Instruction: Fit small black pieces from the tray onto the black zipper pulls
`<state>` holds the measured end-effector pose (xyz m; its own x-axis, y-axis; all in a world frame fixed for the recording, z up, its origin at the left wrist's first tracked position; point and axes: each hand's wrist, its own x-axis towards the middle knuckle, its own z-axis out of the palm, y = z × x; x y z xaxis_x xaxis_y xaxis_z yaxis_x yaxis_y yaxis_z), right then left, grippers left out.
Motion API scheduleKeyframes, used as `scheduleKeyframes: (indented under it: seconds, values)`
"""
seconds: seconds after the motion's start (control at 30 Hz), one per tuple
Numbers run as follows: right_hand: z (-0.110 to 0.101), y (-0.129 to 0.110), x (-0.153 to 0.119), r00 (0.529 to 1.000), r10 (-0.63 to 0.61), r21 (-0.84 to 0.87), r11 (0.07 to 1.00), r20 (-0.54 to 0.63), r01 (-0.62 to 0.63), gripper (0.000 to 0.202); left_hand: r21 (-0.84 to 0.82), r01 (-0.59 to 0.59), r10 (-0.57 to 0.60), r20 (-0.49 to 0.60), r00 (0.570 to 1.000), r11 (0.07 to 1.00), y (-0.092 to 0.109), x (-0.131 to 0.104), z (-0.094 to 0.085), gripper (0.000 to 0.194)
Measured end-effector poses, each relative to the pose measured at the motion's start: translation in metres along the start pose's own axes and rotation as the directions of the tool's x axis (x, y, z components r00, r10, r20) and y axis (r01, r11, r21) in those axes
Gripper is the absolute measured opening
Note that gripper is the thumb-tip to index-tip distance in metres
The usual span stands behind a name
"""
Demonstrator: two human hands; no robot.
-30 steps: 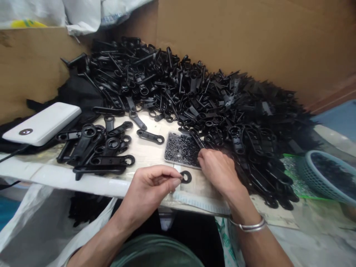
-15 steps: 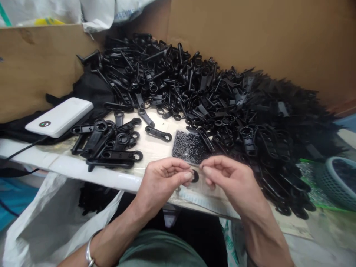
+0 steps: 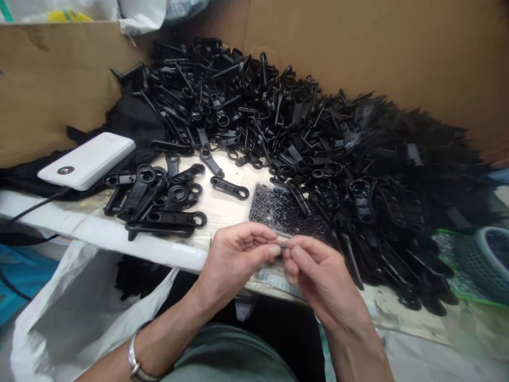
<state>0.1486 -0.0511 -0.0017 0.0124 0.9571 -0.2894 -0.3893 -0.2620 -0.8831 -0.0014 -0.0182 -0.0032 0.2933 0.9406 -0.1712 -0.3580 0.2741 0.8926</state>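
My left hand is closed in a pinch on a small black part, most of which my fingers hide. Meeting it from the other side, my right hand is pinched shut with its fingertips at the same part; whatever tiny thing they may hold is too small to make out. Just beyond my fingers lies a clear shallow tray of tiny dark and shiny pieces. One black plastic arm with ringed ends rests on the board left of the tray.
Black plastic arms form a large heap against the cardboard. A smaller pile and a white power bank with a cable sit left. A grey-green basket stands right. Below the table edge hangs a white sack.
My right hand has moved left, closing the gap to my left fingertips. The black part's round end, visible before at my left fingers, is now mostly covered. The view has shifted slightly.
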Motion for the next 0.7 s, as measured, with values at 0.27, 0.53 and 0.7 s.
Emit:
scheduleKeyframes:
  seconds: [0.27,0.53,0.7]
  values:
    - [0.006,0.005,0.002,0.995,-0.063,-0.024,0.998,-0.071,0.061,0.015,0.018,-0.041,0.041,0.003,0.999,0.999,-0.001,0.005,0.002,0.009]
    - [0.008,0.001,-0.004,0.971,-0.226,-0.399,0.9,-0.084,0.175,0.011,0.015,-0.042,0.041,0.028,0.999,0.999,0.002,0.001,0.001,0.007]
    - [0.01,-0.002,-0.01,0.956,-0.272,-0.463,0.865,-0.109,0.193,0.01,0.028,-0.047,0.046,0.057,0.997,0.998,0.002,0.0,0.0,0.006]
